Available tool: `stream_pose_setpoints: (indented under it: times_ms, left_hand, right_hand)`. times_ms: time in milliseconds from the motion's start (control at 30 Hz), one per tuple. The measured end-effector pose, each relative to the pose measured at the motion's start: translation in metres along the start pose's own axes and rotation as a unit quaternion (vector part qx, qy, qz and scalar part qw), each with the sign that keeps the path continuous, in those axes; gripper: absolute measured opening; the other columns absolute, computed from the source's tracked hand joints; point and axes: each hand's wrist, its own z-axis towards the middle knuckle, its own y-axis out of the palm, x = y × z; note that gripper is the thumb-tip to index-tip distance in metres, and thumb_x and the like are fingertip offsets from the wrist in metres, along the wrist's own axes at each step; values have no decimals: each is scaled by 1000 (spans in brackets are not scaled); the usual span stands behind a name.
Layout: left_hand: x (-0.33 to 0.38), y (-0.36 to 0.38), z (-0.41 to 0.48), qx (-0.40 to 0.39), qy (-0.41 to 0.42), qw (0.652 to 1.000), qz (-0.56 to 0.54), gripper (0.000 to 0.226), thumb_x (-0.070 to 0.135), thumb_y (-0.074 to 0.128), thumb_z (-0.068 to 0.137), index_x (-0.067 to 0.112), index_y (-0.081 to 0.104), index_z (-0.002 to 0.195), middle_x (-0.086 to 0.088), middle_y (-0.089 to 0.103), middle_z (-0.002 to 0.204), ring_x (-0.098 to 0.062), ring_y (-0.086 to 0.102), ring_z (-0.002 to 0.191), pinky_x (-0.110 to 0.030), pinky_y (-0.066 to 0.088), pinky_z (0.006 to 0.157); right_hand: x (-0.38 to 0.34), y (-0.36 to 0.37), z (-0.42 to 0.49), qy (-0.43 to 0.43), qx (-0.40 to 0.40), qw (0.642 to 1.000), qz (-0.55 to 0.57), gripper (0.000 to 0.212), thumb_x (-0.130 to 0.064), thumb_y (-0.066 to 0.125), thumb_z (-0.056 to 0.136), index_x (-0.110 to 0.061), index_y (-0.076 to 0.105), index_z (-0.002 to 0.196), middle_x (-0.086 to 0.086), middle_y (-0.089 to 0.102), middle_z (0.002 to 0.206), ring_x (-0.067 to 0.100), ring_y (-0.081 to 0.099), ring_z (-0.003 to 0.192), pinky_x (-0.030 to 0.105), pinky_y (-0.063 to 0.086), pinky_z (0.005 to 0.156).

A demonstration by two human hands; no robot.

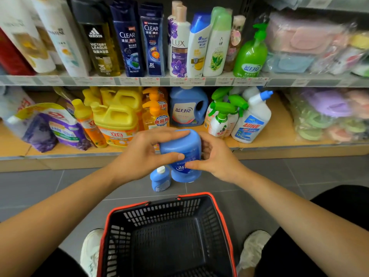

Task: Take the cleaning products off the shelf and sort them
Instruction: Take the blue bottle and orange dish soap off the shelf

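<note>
The blue bottle (pixel 179 146) is held in the air in front of the lower shelf (pixel 60 151), over the grey tiled floor (pixel 60 186). Both hands grasp it. The left hand (pixel 143 154) wraps it from the left, fingers (pixel 169 133) reaching over its rounded top and the thumb lying across its front. The right hand (pixel 217 156) grips the right side, fingers curled round the back and the thumb pressed onto the label; the two thumb tips nearly meet.

Just below the bottle's lower end, a small blue bottle (pixel 160 179) with a white cap stands upright on the floor. Nearer the person, a black basket (pixel 159 208) with a red rim sits on the floor between two pale shoes (pixel 90 250); bare tiles separate it from the small bottle.

Behind the hands, the shelf front is crowded: a yellow jug (pixel 115 124) to the left, a blue detergent jug (pixel 187 106) straight behind, green-trigger spray bottles (pixel 221 116) and a white cleaner bottle (pixel 251 122) to the right.
</note>
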Motion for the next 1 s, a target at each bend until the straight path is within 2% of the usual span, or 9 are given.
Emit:
stream_pose_setpoints:
  times_ms: [100,167,300,433,533,700,767,867,1000]
  left_hand:
    - [4,-1,-2,-31,29,998,41,42,18,75,87,19,69,128,1,52,149,-7,47,139,-23,39,113]
    - [8,2,-4,-24,31,999,25,36,21,74,87,16,73,123,-1,54,147,-8,49,137,-23,41,111]
    - [14,9,-2,63,-38,996,-57,33,27,81,83,15,69,111,4,69,116,-10,65,111,-31,52,93]
    - [14,13,4,87,-64,990,-86,24,27,80,79,20,65,97,8,68,95,-5,64,89,-19,50,78]
    - [10,10,5,83,-66,987,-122,14,20,79,83,21,68,92,10,70,88,-4,63,82,-18,49,76]
    - [5,6,5,91,-105,973,-183,21,13,67,91,21,72,110,15,75,105,-3,68,101,-19,52,87]
    - [4,5,3,81,-92,979,-160,27,11,61,96,17,69,121,12,71,122,-2,63,118,-18,50,97]
    - [4,6,-1,71,-74,987,-127,35,22,57,95,18,65,129,0,59,143,-5,48,138,-21,42,110]
    - [3,9,-2,118,-89,977,-151,43,21,62,94,23,58,136,3,62,138,-8,59,127,-21,52,97]
  right_hand:
    - [-2,1,-2,-9,24,1000,-17,62,-1,85,74,-9,56,129,10,69,118,24,67,113,51,56,95]
    - [-2,2,-4,-22,41,998,-50,62,-7,88,73,-9,57,126,8,69,118,24,67,113,53,54,94]
    - [-6,9,-6,-78,59,984,-151,58,-22,88,74,-14,58,123,3,67,115,27,65,109,53,53,89]
    - [-10,16,-8,-104,57,971,-208,56,-38,82,75,-20,58,122,-3,66,110,23,65,101,50,52,83]
    - [-10,17,-9,-102,51,973,-199,56,-36,82,76,-22,58,125,-5,66,113,20,64,104,49,52,87]
    - [-8,11,-7,-54,65,989,-118,63,-25,88,75,-22,56,129,-4,66,121,20,64,115,49,52,97]
    - [-9,9,-6,-38,73,992,-99,63,-24,88,75,-22,56,129,-3,67,121,20,64,114,49,54,96]
    - [-12,7,-4,-31,78,993,-82,64,-25,88,74,-22,56,129,-1,68,121,21,65,113,50,55,93]
    - [-12,4,0,-16,91,994,-55,61,-19,88,75,-17,57,128,2,69,119,21,67,111,51,56,92]
